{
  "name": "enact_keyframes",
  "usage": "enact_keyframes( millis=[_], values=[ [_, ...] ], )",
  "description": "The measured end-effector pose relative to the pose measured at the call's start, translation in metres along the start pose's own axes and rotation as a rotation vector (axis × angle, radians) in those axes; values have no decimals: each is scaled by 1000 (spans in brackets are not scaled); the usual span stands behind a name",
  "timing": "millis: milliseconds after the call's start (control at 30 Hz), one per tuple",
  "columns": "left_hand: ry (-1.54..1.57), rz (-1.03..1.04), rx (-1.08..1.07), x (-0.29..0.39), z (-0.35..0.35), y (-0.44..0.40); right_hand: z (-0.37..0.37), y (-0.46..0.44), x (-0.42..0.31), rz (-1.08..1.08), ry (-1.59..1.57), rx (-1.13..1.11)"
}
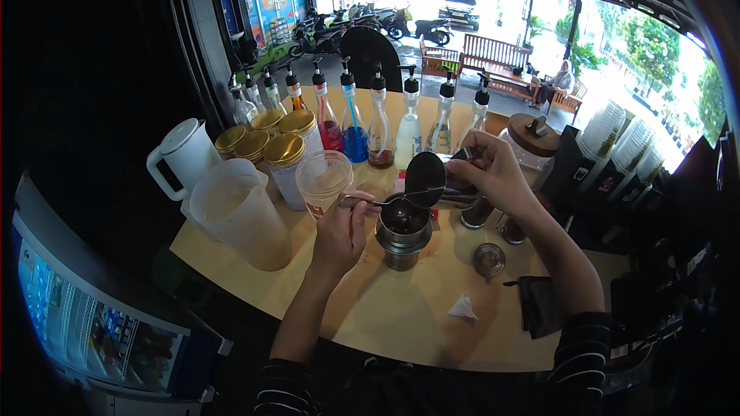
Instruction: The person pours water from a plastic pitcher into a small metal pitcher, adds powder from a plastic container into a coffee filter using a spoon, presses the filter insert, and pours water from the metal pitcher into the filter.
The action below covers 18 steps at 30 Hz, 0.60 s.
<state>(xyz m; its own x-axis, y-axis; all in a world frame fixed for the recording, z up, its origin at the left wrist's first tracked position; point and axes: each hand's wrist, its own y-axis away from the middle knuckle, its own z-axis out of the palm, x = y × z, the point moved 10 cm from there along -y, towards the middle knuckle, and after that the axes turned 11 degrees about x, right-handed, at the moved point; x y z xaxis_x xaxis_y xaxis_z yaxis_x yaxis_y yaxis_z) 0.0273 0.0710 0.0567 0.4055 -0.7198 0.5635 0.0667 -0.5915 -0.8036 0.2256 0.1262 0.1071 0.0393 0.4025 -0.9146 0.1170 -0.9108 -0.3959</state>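
Observation:
My left hand is closed on the handle of a spoon, whose front end reaches over the rim of a metal drip filter. Dark contents show inside the filter, which sits on a small cup. A dark round lid or scoop tilts just above the filter's right side. Beside it, my right hand is closed round a dark object whose shape is mostly hidden by the fingers. An empty-looking clear plastic cup stands behind my left hand.
Pump bottles line the back of the table. Gold-lidded jars, a white jug and a translucent pitcher stand left. Right are a metal lid, crumpled white paper and a dark cloth. A person sits outside.

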Motion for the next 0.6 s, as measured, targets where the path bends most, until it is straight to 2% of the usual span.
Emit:
enact_keyframes(
  millis=[600],
  values=[
    [-33,33,7,3,-8,-10,-10,-2,4,8,50,36]
  ],
)
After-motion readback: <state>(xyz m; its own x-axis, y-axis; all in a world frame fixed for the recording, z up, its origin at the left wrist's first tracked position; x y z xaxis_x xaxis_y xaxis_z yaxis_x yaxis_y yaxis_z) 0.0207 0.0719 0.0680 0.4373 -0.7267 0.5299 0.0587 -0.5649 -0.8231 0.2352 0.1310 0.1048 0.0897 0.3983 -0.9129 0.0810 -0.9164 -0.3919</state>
